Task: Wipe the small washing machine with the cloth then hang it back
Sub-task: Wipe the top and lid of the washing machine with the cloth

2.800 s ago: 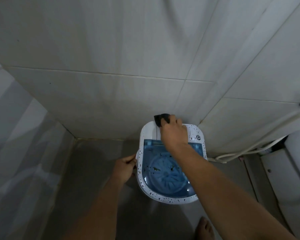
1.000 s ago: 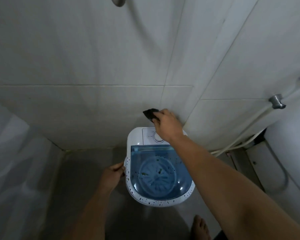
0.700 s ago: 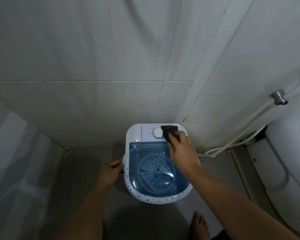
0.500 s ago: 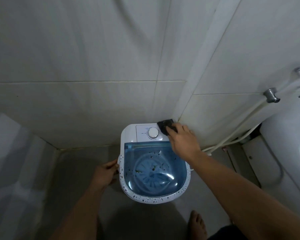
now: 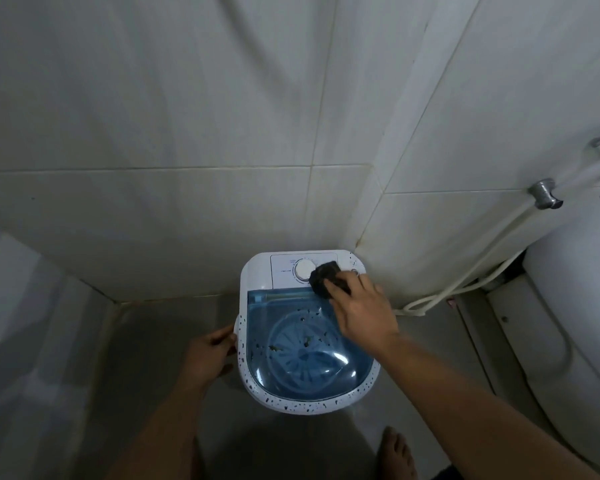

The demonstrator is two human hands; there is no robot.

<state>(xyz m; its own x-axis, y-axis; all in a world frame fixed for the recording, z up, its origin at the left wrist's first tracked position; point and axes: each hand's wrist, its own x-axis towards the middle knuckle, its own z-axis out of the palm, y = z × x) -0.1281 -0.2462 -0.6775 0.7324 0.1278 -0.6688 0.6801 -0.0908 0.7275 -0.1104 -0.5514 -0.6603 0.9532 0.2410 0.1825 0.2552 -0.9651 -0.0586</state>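
Observation:
The small washing machine point(image 5: 257, 271) stands on the floor in the wall corner, white with dark speckles and a clear blue lid. A white dial point(image 5: 303, 270) sits on its rear control panel. My right hand point(image 5: 362, 311) presses a dark cloth point(image 5: 324, 278) onto that panel just right of the dial, at the back edge of the lid. My left hand point(image 5: 210, 353) holds the machine's left side, fingers against the rim. Dark specks lie inside the tub under the lid.
Tiled walls close in behind and to the right. A white hose point(image 5: 465, 282) runs from a metal wall fitting point(image 5: 544, 199) down behind the machine. A white toilet point(image 5: 575, 323) fills the right edge. My bare foot point(image 5: 397, 452) rests on the floor in front.
My right hand has kept rubbing the cloth over the rear panel, shifting from the back right corner to beside the dial. My left hand stays on the machine's side.

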